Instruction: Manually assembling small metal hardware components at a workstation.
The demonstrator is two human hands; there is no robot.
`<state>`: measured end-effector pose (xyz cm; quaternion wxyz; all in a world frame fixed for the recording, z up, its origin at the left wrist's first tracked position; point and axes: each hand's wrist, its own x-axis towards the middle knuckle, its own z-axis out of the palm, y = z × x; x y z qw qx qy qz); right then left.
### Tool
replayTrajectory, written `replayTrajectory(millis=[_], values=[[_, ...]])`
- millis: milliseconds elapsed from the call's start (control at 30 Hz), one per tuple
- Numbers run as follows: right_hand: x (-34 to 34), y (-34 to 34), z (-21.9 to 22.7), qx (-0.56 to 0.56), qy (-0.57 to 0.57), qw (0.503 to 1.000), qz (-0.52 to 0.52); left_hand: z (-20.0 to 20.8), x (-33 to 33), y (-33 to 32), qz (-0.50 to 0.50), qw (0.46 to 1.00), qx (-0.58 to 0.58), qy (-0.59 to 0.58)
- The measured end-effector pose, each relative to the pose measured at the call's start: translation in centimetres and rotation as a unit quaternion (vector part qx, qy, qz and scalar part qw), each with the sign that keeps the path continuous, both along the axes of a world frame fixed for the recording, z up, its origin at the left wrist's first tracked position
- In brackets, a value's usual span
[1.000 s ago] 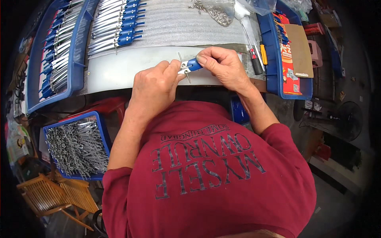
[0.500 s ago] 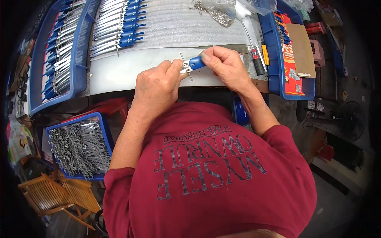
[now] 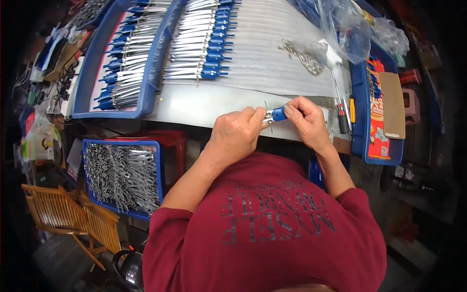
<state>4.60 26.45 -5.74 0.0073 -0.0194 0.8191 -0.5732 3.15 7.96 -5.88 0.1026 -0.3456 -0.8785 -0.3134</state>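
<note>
Okay, I see left hand (image 3: 236,132) gripping the metal end (image 3: 268,117), right hand (image 3: 308,121) pinching the blue end (image 3: 279,114) of one part (image 3: 274,116), mid-frame, blue tray (image 3: 156,63) upper left.

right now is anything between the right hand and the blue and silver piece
Nothing visible: the right hand directly pinches the blue and silver piece by its blue end, while the left hand holds its silver part.

Left head-worn fisheye view, looking steeply down: maroon shirt (image 3: 267,224) nearest, left hand (image 3: 237,135), right hand (image 3: 310,125) mid-frame, workbench (image 3: 197,105) beyond.
</note>
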Motion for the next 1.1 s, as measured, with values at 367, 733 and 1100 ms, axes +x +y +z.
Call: replayTrajectory(millis=[367,733,1100], values=[[-0.8,-1.4,2.1,0.141,0.074,0.985,0.061,-0.4,0.3,-1.4,0.005,0.999,0.052,-0.013],[1.2,-6.6,14.9,-0.137,0.367,0.837,0.382,-0.6,1.1,-2.2,0.027,0.998,0.048,-0.037],[0.8,-9.6,15.8,-0.122,0.275,0.932,0.204,-0.7,1.3,-2.0,0.010,0.998,0.056,-0.034]])
